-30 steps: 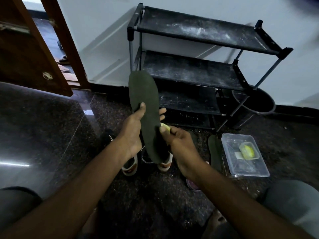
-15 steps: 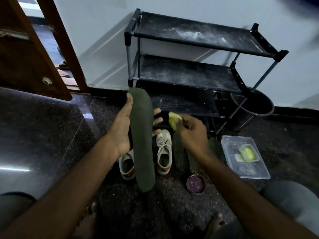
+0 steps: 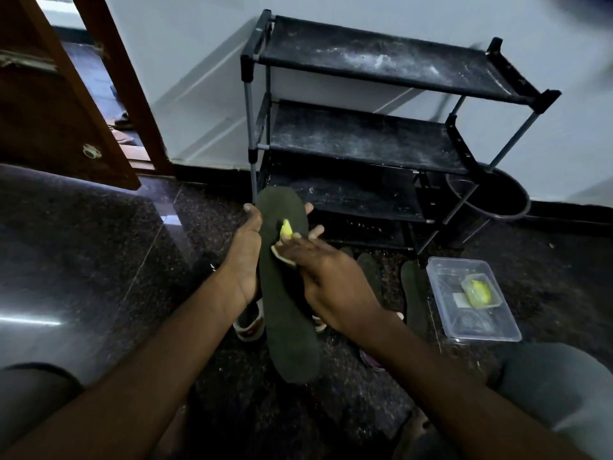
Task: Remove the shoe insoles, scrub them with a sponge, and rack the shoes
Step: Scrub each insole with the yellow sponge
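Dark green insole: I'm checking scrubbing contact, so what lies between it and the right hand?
The head view shows a small yellow-green sponge held in the right hand, pressed against the dark green insole.

dark green insole [image 3: 288, 313], yellow sponge [image 3: 285, 231], black rack [image 3: 365, 141]

The left hand [image 3: 243, 257] holds a dark insole [image 3: 287, 313] upright while the right hand [image 3: 326, 287] presses a yellow sponge [image 3: 286, 231] on it.
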